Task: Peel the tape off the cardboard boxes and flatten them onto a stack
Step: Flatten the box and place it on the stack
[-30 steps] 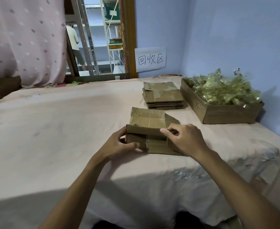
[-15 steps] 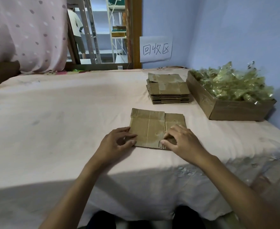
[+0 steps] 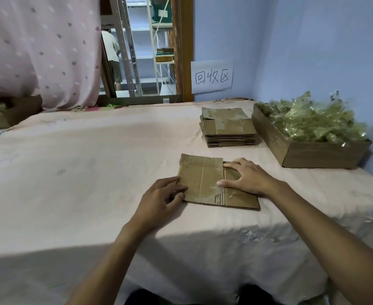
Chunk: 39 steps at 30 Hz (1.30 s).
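Note:
A flattened brown cardboard box (image 3: 203,179) lies on the pink-covered table (image 3: 82,172) in front of me. My right hand (image 3: 246,178) rests palm down on its right half, fingers spread. My left hand (image 3: 162,197) touches the box's left edge with curled fingertips. Farther back stands a stack of flattened boxes (image 3: 228,128). To its right, an open cardboard tray (image 3: 317,154) holds a heap of crumpled clear tape (image 3: 311,119).
A paper sign with handwritten characters (image 3: 212,77) hangs on the blue wall. A pink dotted curtain (image 3: 38,49) hangs at the back left, with another cardboard box (image 3: 2,115) below it. Through the doorway stand metal shelves (image 3: 150,47) and a person (image 3: 113,58).
The box, half-folded a second ago, now lies flat. My right hand has slid up onto its right half with fingers spread; my left hand has moved to the left edge.

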{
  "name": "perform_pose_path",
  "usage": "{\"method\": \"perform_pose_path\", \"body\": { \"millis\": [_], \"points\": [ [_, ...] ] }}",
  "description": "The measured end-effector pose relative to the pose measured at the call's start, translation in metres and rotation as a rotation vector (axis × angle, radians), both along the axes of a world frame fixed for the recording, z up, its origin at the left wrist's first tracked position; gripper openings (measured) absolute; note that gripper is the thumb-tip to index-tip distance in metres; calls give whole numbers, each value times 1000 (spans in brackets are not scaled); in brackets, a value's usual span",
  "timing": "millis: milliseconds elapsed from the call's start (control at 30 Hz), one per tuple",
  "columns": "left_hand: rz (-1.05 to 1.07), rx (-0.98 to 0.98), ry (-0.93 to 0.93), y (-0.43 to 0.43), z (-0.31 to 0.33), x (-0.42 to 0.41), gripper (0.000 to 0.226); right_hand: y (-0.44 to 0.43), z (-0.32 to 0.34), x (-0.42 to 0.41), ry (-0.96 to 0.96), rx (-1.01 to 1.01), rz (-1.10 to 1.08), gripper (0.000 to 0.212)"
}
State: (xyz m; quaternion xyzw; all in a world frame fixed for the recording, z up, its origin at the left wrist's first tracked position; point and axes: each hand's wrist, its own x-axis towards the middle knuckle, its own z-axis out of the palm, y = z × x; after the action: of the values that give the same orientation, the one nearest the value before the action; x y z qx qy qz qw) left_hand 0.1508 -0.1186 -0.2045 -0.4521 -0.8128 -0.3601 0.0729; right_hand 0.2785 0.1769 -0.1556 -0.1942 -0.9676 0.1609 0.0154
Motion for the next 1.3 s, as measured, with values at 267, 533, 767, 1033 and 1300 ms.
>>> {"method": "perform_pose_path", "body": {
  "millis": [267,533,767,1033,1300],
  "points": [
    [54,80,-19,-4,5,-1,38,-16,15,16,-83,180,-16,100],
    [-73,-11,-13,-11,13,10,49,-70,12,70,-27,116,96,96],
    [-110,-132,-50,-15,6,19,80,-82,-12,70,99,230,177,93],
    [-106,-183,63,-16,7,18,95,-85,-11,69,118,330,147,102],
    [-58,-232,264,-6,20,15,83,-75,-9,59,109,320,148,97]
  ]
}}
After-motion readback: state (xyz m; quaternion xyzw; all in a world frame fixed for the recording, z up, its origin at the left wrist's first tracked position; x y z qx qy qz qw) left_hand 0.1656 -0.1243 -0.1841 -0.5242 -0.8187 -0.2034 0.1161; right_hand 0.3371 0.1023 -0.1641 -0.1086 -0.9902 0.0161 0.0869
